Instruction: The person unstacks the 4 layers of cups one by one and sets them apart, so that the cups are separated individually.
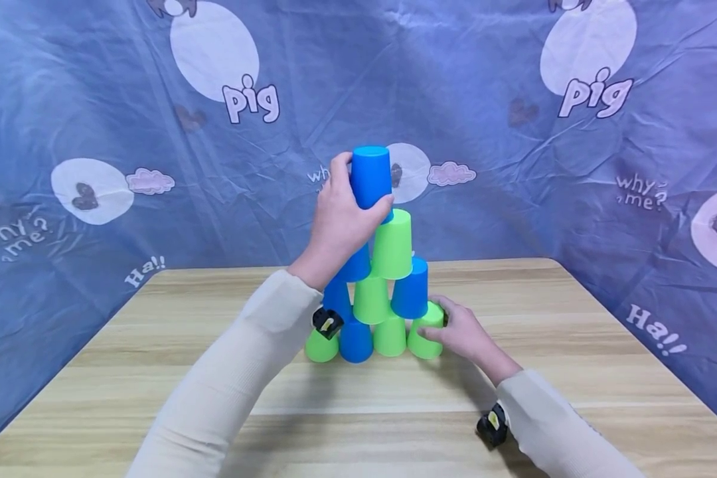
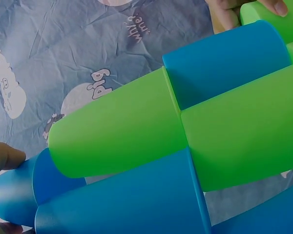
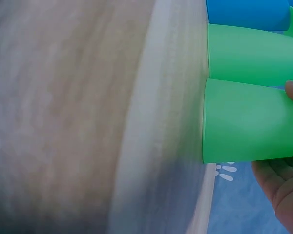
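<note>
Upside-down blue and green cups stand stacked as a pyramid on the table. My left hand (image 1: 337, 216) grips the topmost blue cup (image 1: 370, 174) from its left side, thumb across the front. That cup is upright on its line, its rim right at the bases of the third-row green cup (image 1: 394, 245) and blue cup (image 1: 356, 267). Down at the right end of the bottom row, my right hand (image 1: 467, 333) holds a green cup (image 1: 424, 344) between thumb and fingers. In the right wrist view this green cup (image 3: 249, 122) has its rim on the table.
The second row has a blue cup (image 1: 336, 297), a green cup (image 1: 371, 300) and another blue cup (image 1: 411, 289). Below are a green cup (image 1: 321, 346), a blue cup (image 1: 356, 342) and a green cup (image 1: 390, 336). A printed blue cloth (image 1: 484, 99) hangs behind the wooden table (image 1: 155, 372).
</note>
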Tool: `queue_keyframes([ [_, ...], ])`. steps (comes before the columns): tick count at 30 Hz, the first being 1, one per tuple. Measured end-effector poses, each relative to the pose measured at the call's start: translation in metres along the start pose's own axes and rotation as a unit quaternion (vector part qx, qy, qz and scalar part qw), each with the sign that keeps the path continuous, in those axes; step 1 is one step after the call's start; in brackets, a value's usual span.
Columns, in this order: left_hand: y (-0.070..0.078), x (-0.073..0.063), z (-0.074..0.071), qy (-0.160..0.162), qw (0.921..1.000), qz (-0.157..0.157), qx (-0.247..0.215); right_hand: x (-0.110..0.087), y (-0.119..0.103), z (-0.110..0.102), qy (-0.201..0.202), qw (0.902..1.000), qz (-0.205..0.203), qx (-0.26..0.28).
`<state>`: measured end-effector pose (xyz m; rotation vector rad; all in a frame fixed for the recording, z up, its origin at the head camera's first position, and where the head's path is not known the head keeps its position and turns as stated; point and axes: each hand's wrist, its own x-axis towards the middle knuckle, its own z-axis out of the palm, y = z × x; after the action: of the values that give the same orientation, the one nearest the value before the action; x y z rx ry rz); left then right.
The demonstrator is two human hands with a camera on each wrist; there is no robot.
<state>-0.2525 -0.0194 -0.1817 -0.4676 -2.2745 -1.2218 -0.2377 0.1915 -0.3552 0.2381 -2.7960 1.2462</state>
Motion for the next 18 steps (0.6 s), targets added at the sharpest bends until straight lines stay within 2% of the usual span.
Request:
queue_keyframes([
  [6,-0.0026,-0.0007,-0.0014,0.013,0.9997,0.010,-0.017,0.0000,0.0027,0.0007,-0.015,0.9995,-0.008,0.026],
  [13,-0.0028,0.0002,-0.0038,0.060,0.9958,0.058,-0.037,0.0004,0.0034,0.0002,-0.019,0.9995,-0.010,0.023],
  [18,-0.0018,-0.0022,-0.0084,0.084,0.9919,0.078,-0.055,0.0000,0.0034,-0.0010,-0.024,0.9994,-0.017,0.020],
])
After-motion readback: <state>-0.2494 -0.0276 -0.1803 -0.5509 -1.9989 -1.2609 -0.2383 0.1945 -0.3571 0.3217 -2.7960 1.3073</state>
